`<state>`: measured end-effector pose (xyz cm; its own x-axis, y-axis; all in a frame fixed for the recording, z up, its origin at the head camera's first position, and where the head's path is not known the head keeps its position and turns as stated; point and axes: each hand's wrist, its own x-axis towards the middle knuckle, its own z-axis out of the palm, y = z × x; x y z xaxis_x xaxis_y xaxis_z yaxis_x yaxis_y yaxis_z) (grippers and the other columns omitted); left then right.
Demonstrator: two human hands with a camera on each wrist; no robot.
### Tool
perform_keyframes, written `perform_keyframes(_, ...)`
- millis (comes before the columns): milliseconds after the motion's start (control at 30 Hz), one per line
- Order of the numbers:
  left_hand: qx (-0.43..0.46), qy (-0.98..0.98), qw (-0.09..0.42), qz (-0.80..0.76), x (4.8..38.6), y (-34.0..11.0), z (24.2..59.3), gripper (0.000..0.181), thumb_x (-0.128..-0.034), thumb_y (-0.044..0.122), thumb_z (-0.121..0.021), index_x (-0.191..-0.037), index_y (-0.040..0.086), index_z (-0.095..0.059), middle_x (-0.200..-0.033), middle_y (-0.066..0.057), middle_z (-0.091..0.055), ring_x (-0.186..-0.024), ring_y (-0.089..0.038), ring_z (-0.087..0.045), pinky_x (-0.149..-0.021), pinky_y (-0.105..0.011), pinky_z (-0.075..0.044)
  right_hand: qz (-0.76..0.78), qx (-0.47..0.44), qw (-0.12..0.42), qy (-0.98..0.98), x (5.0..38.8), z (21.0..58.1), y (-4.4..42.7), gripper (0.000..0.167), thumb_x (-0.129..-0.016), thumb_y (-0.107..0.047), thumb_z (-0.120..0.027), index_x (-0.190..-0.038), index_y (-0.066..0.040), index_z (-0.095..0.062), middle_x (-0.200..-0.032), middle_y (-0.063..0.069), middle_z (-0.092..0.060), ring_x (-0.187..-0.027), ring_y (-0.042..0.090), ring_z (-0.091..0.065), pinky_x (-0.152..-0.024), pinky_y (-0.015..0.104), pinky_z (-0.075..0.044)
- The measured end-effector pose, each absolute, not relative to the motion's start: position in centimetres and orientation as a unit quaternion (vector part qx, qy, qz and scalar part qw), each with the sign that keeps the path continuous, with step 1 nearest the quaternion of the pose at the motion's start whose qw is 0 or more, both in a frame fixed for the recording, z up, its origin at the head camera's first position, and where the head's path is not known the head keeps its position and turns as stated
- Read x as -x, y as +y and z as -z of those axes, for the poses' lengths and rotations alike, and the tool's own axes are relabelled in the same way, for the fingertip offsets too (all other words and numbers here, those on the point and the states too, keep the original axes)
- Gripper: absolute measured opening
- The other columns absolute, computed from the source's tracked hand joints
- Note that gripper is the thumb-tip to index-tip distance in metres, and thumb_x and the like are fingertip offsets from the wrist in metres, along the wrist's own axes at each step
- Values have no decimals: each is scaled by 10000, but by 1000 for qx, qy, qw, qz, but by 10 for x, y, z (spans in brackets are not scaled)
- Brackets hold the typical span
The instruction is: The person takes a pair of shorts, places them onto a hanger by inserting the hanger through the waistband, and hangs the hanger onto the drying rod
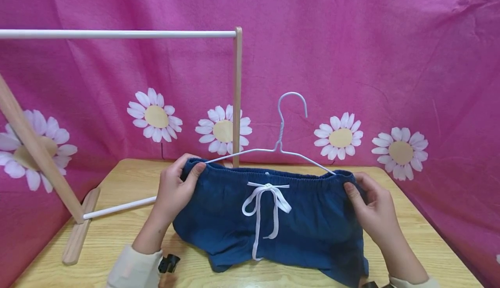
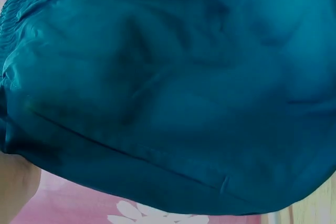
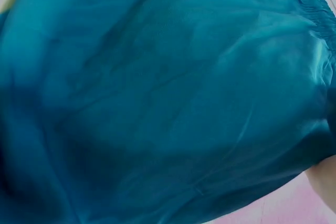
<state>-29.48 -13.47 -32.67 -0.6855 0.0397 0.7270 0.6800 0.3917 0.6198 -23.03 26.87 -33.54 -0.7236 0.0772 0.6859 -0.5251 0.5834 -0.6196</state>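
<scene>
A pair of navy blue shorts (image 1: 304, 218) with an elastic waistband and a white drawstring (image 1: 269, 188) tied in a bow hangs between my two hands. My left hand (image 1: 175, 188) pinches the waistband at its left corner, thumb in front. At the opposite corner my right hand (image 1: 375, 205) grips the waistband the same way. A white wire hanger (image 1: 279, 147) rises out of the waist opening, its hook upright and its lower part hidden inside the shorts. Both wrist views are filled by the cloth of the shorts (image 2: 173, 103), with only a bit of each hand showing.
On the left of the wooden table (image 1: 117, 240) stands a rack with a white top rail (image 1: 117, 34), wooden posts (image 1: 237, 88) and a white lower bar (image 1: 121, 206). A pink cloth (image 1: 343, 53) with daisies hangs behind and around the table.
</scene>
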Motion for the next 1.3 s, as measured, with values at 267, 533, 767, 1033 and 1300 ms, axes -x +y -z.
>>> perform_keyframes(267, 243, -773, 310, 497, 294, -141, 326, 118, -953, 85, -699, -1064, 56, -726, -941, -41, -763, -875, -112, -686, -825, -158, -509, -452, -126, 345, -813, 227, 332, 264, 159, -991, 19, -595, -1134, 26, -663, -993, -209, -672, -935, 21, -596, -881, 74, -465)
perform_keyframes(533, 267, -786, 386, 402, 291, -140, 316, 218, -897, 125, -771, -1104, 82, -716, -1021, -42, -736, -934, -153, -653, -817, -190, -512, -459, -105, 344, -812, 226, 330, 260, 180, -990, 17, -599, -1159, 23, -661, -1011, -226, -658, -977, -11, -571, -886, 75, -461)
perform_keyframes(767, 344, -786, 405, 315, 285, -118, 289, 263, -880, 171, -800, -1124, 86, -748, -1033, -31, -758, -989, -174, -667, -852, -351, -567, -460, -121, 355, -805, 230, 332, 256, 157, -981, 28, -607, -1125, 32, -670, -989, -223, -667, -941, 16, -591, -892, 85, -455)
perform_keyframes(1033, 381, -805, 340, 301, 290, -97, 270, 245, -888, 181, -792, -1117, 95, -769, -987, -21, -760, -878, -144, -698, -800, -313, -587, -456, -127, 361, -803, 232, 330, 251, 135, -978, 37, -605, -1098, 45, -668, -971, -226, -659, -917, 15, -590, -885, 79, -461)
perform_keyframes(1300, 383, -805, 323, 318, 293, -90, 262, 134, -891, 148, -787, -1009, 86, -775, -845, -14, -737, -688, -105, -613, -659, -255, -554, -451, -158, 355, -803, 233, 330, 257, 169, -954, 88, -610, -1108, 49, -667, -983, -186, -666, -904, 12, -603, -882, 81, -472)
